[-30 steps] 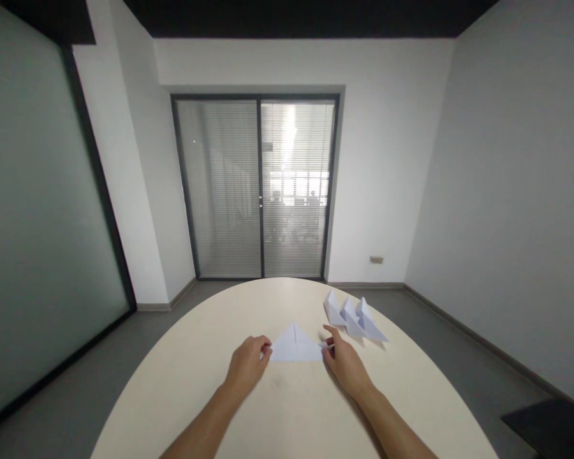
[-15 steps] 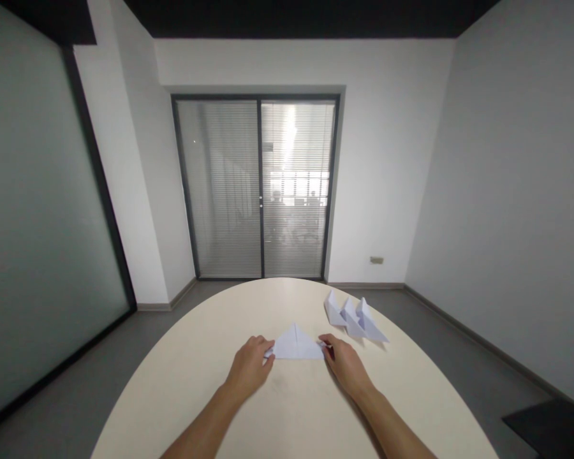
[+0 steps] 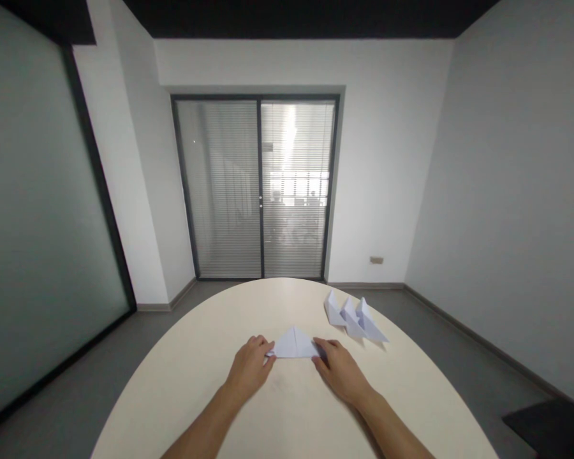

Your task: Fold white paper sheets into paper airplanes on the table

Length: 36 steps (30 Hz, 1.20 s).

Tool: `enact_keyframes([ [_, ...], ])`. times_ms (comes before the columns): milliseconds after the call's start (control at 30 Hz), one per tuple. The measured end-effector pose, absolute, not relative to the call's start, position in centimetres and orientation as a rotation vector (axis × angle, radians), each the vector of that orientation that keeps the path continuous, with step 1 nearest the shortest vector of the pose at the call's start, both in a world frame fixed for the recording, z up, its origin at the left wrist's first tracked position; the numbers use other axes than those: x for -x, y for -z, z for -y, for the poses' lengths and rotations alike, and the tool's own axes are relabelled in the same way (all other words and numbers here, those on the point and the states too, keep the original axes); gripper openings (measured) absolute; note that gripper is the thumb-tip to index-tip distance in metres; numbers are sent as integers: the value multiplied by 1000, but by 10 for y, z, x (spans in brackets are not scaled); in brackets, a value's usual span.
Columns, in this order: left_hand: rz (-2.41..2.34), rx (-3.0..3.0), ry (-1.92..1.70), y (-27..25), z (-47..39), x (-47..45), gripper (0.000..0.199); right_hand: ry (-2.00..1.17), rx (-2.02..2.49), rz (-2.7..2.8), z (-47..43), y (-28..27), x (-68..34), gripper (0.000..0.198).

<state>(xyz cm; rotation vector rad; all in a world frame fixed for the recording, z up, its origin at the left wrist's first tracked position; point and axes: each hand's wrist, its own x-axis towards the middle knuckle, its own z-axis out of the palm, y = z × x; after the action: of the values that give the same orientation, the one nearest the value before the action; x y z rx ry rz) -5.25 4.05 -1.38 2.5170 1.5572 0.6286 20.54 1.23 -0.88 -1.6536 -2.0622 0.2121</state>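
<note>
A folded sheet of white paper (image 3: 294,345) lies on the table between my hands, its peak pointing away from me and a crease running down its middle. My left hand (image 3: 251,365) pinches its left corner between thumb and fingers. At the opposite end, my right hand (image 3: 339,368) grips the right corner, fingers on top and thumb at the near edge. The paper's outer corners are partly hidden by my fingers. Beyond my right hand stand three folded white paper boats (image 3: 354,317), set close together in a row.
The pale round table (image 3: 277,421) curves away on both sides. Past its far edge is a glass door (image 3: 220,191) with blinds. A dark flat object (image 3: 550,424) is low at the right, and a wall socket (image 3: 376,260) sits on the back wall.
My right hand has shifted slightly left and further onto the paper's right corner. The paper's peak sits a little lower. My left hand has barely moved, and the boats are still.
</note>
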Motion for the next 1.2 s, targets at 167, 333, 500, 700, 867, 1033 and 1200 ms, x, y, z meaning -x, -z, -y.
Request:
enact_keyframes([
  [167,-1596,-2489,-623,14,-39,49,28,-226,1564,2231,-11,18,-208,61],
  [333,-1593,-2512,-667,16,-41,49,26,-259,1629,2284,-9,18,-207,71],
  [500,-1590,-2525,-671,18,-42,49,22,-196,1679,2277,-4,11,-203,71],
  [700,-1589,-2549,-663,16,-41,49,21,-165,1648,2303,-2,6,-202,68],
  [867,-1593,-2563,-655,17,-40,49,22,-159,1644,2301,-1,5,-201,64],
  [1033,-1647,-2566,-622,17,-40,49,20,-136,1670,2312,2,1,-199,58],
  [1200,-1683,-2572,-572,14,-39,48,21,-111,1709,2303,3,-7,-197,50],
])
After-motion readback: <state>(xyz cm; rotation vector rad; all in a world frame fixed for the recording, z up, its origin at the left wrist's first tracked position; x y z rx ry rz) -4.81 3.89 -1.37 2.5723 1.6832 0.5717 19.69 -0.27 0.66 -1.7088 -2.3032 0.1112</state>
